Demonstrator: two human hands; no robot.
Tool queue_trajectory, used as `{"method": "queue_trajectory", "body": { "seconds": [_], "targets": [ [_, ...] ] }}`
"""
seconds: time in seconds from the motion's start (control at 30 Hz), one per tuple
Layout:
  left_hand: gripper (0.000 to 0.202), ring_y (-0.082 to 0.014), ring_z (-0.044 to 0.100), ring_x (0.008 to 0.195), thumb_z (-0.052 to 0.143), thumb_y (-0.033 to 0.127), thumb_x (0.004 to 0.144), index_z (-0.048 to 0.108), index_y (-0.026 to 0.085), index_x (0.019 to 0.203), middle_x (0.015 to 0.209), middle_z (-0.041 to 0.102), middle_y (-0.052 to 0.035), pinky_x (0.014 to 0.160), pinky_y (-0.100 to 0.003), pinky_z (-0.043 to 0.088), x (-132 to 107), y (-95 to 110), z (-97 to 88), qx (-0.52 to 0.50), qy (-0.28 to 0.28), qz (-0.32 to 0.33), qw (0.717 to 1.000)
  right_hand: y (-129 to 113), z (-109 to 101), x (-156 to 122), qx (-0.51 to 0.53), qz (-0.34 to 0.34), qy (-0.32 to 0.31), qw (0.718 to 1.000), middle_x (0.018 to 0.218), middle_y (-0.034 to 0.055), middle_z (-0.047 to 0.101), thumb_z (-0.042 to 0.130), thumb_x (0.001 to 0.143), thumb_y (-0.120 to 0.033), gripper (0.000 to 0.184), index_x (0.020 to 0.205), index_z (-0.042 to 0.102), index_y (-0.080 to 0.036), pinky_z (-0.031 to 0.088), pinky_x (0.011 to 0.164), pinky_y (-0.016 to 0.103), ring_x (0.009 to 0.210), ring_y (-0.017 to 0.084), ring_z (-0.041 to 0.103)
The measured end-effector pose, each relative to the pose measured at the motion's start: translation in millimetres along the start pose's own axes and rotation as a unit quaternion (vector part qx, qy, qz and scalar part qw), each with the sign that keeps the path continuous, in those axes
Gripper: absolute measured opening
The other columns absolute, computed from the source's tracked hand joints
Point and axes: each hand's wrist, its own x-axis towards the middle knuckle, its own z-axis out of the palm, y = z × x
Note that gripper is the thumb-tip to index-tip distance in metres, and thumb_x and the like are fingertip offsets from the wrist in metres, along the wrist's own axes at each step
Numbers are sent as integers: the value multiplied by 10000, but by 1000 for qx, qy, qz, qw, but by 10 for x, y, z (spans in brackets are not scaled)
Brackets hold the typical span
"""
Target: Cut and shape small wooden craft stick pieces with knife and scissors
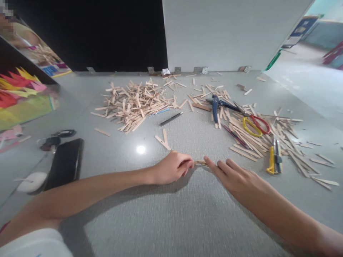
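Note:
My left hand [173, 167] rests on the grey table [171, 214] with its fingers curled, pinching one end of a short wooden stick [199, 162]. My right hand [233, 175] lies flat beside it, fingers stretched out, the index fingertip touching the stick's other end. A crossed pair of sticks [163, 140] lies just beyond my left hand. Further back is a large heap of wooden sticks [134, 101].
To the right are more scattered sticks [281, 135], scissors with red and yellow handles [254, 123], a blue-handled tool [215, 107] and a yellow utility knife [274, 157]. A black pen [171, 118] lies mid-table. A phone [65, 162], white mouse [32, 181] and coloured paper [18, 89] sit left.

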Motion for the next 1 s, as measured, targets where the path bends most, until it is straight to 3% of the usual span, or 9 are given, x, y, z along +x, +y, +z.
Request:
{"method": "queue_trajectory", "body": {
  "seconds": [0.13,0.23,0.37,0.53,0.83,0.93,1.0],
  "targets": [
    [252,-68,482,402,495,215,1032,603,180,807,620,593,45,473,-196,390,12,-1,-4,-16,10,-18,1000,80,-77,5,-11,-44,-9,999,968,97,796,415,790,140,669,1419,586,-12,564,527,319,707,204,711],
    [252,-70,481,388,503,224,1034,602,180,806,603,580,52,452,-192,374,26,26,-31,-18,-5,-46,999,78,-67,-2,7,-46,-6,999,957,105,783,389,777,149,633,1368,589,40,572,532,333,688,200,713],
    [254,-76,472,385,513,222,1032,603,181,797,570,564,57,440,-187,367,35,60,-62,-16,-22,-62,998,56,-32,-43,35,-25,5,999,1011,100,784,365,791,149,676,1420,555,-11,610,614,315,831,205,761],
    [278,-76,479,383,502,208,1037,588,181,774,567,567,53,437,-186,367,40,73,-79,-12,-35,-60,997,132,-73,-97,45,-53,-24,997,852,13,730,435,790,143,658,1426,527,1,531,520,291,622,141,686],
    [265,-66,481,370,471,163,1011,591,179,776,562,566,60,431,-167,361,43,3,-82,-2,-36,-8,999,168,-217,-45,47,-50,-30,997,702,-35,668,526,804,79,575,1345,646,-74,362,481,329,477,138,601],
    [275,-64,470,375,466,161,1004,566,185,749,554,566,64,464,-174,367,43,-18,-75,12,-27,11,1000,285,-123,13,114,-31,-70,991,666,-44,676,531,879,68,550,1370,683,-126,332,489,312,457,127,599],
    [279,-63,461,391,459,143,991,548,187,731,549,567,62,488,-175,369,45,-23,-69,25,-22,21,999,425,-24,67,201,-10,-88,976,671,-38,715,554,990,-10,418,1327,733,-180,355,510,281,497,117,636]
  ]
}}
